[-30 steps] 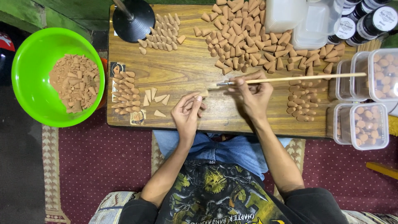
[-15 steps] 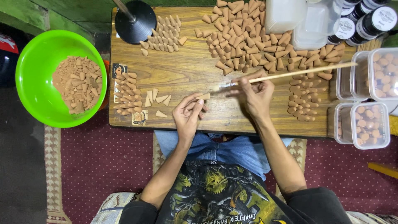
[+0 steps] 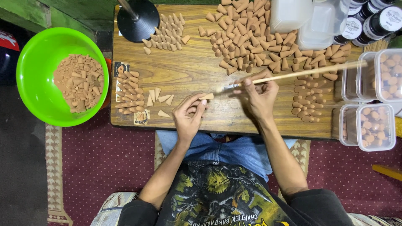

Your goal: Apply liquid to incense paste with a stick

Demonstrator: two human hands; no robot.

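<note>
A small tan clay-like cone (image 3: 206, 96), above the near edge of the wooden board (image 3: 188, 71), is pinched in the left hand (image 3: 189, 115), while the right hand (image 3: 260, 97) is closed around a long thin wooden brush (image 3: 293, 73), among scattered cones (image 3: 251, 37) and beside a green plastic bowl (image 3: 29, 58).

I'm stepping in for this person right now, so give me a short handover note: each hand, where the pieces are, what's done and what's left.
Left hand: fingers hold one small cone by its base, tip pointing right.
Right hand: grips a thin wooden stick, its near end close to the cone's tip.
Wooden table: big loose pile of cones at top centre, a neat group by the black stand base, paler cones at left.
Done, it seems: clear tubs at right hold cones.
Left: the loose pile. Green bowl holds broken bits.
</note>
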